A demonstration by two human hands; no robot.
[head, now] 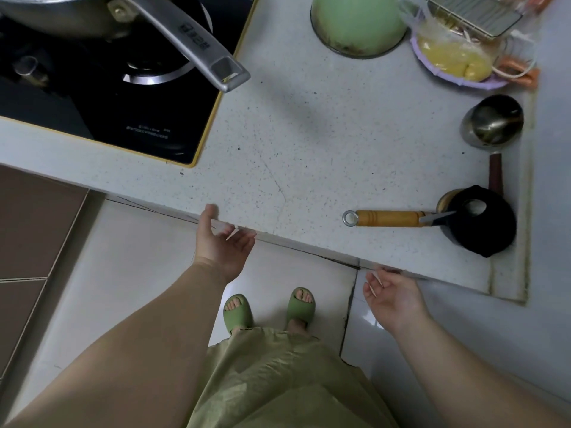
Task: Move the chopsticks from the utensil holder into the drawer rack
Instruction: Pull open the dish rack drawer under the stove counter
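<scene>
**A:** Where are the hands?

**B:** Both are at the front edge of the speckled countertop (293,143), palms up. The left hand (222,242) has its fingers spread loosely, holding nothing; the right hand (392,298), further right along that edge, is likewise unclenched and empty.

**A:** And the chopsticks?

**B:** Not visible. On the countertop's right side sits a black holder (488,230) (a yellow-handled utensil (389,218) pokes out).

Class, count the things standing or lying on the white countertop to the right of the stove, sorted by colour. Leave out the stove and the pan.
Green: 1, the green pot
Purple: 1, the purple basket
Silver: 1, the steel cup
Black: 1, the black lid
Yellow: 1, the yellow-handled tool
Brown: 1, the brown handle
Total: 6
</scene>
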